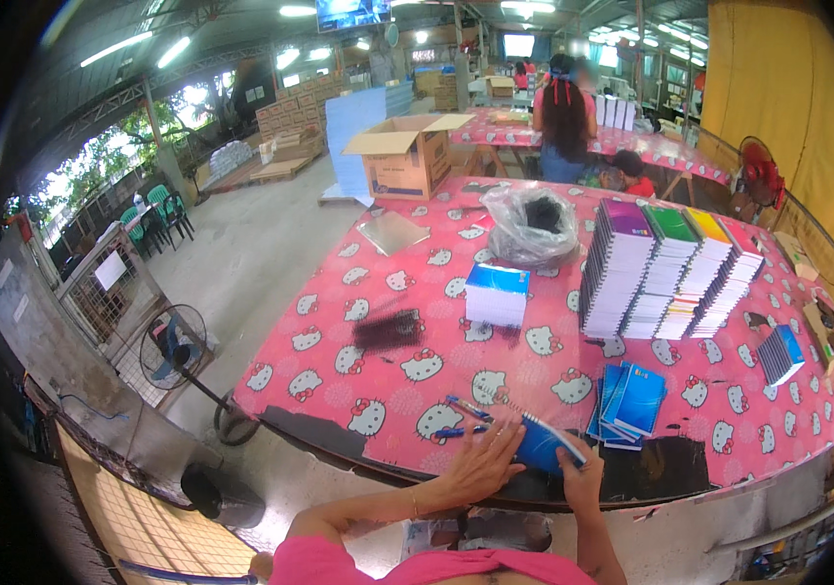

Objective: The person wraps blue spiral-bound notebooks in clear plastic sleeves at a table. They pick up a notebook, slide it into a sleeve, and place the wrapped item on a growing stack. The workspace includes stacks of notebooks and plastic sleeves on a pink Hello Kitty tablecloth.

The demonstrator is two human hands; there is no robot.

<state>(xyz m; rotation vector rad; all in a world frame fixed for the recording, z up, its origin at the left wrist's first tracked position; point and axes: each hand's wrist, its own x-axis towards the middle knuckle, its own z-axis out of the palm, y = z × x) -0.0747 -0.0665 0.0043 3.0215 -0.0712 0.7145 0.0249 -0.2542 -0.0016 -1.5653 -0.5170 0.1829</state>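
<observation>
A blue-covered spiral notebook lies tilted at the table's front edge, its wire coil running along the upper left side. Flat across its left part rests my left hand, fingers stretched out. The notebook's right edge is gripped by my right hand, thumb on top. Beside my left fingertips, two slim blue handles of a tool stick out; its head is hidden. Right of my hands, several blue notebooks lie in a loose pile. A block of blue-topped notebooks stands farther back.
Tall notebook stacks rise at the right, near a clear plastic bag. Black coils lie at the left of the pink table. A cardboard box is beyond; a pedestal fan stands left. Another person works farther off.
</observation>
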